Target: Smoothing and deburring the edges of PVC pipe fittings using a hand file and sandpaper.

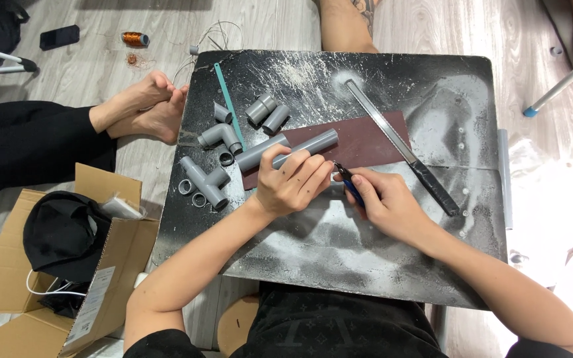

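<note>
My left hand [290,182] grips the near end of a grey plastic pipe [313,144] that lies on a brown sheet of sandpaper [373,142]. My right hand [382,199] holds a small blue-handled tool [347,182], its tip touching the pipe end by my left fingers. Both hands rest over a black, paint-scuffed board [366,245]. A second grey pipe [260,152] lies just left of the held one.
Grey pipe fittings [203,182] and short couplers [266,111] lie at the board's left, beside a teal strip [229,99]. A hacksaw blade with black handle [406,149] lies to the right. Another person's feet [147,106] rest left; a cardboard box [67,265] stands lower left.
</note>
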